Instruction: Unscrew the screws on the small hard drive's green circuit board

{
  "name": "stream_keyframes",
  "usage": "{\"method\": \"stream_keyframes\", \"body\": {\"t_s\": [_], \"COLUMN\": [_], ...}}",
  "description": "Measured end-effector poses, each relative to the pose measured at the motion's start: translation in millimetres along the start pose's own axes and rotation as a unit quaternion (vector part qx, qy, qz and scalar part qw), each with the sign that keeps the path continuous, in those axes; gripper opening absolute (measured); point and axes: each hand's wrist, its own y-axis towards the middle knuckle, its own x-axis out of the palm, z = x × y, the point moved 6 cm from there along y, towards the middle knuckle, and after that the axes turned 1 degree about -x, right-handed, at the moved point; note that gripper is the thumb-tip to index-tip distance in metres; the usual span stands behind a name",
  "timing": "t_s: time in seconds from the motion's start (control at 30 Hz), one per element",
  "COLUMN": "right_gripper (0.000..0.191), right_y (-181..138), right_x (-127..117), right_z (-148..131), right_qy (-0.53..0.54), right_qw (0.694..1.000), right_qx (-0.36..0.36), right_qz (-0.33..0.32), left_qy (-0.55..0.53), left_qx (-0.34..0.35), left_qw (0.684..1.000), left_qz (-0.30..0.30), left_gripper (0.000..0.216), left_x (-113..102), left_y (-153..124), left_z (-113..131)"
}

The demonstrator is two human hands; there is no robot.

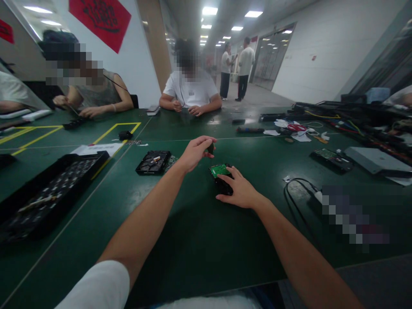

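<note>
My left hand is closed around the dark handle of a small screwdriver. Its thin shaft points down at the green circuit board of a hard drive; I cannot tell whether the tip touches a screw. My right hand grips the drive's near and right edges, thumb and fingers spread around it on the green table. To the left of my left hand lies another black hard drive with small pale parts on top, beside a loose circuit board.
At left is a long black tray of small parts. A cable and a pixelated object lie right. Behind them are another drive, a grey box and heaped wiring. Co-workers sit across the table.
</note>
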Motion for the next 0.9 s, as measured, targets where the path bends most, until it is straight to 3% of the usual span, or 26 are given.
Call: {"method": "stream_keyframes", "body": {"t_s": [0.17, 0.43, 0.57, 0.77, 0.9], "right_gripper": [0.093, 0.092, 0.091, 0.093, 0.093], "right_y": [0, 0, 0, 0, 0], "right_x": [1, 1, 0, 1, 1], "right_z": [1, 1, 0, 0, 0], "right_qy": [-0.002, 0.005, 0.011, 0.009, 0.003], "right_qw": [1.000, 1.000, 1.000, 1.000, 1.000], "right_qx": [0.003, 0.003, 0.003, 0.002, 0.001], "right_qz": [-0.002, -0.003, -0.005, -0.004, -0.001], "left_qy": [0.049, -0.001, -0.020, 0.032, 0.015], "left_qx": [0.013, -0.005, -0.016, 0.001, 0.003], "left_qw": [0.998, 1.000, 1.000, 0.998, 0.999], "left_qz": [0.044, 0.003, 0.006, 0.048, 0.033], "left_gripper": [0.037, 0.034, 0.031, 0.039, 0.044], "left_x": [-2, 6, 1, -6, 0], "left_y": [-2, -2, 0, 1, 0], "left_z": [2, 4, 1, -4, -4]}}
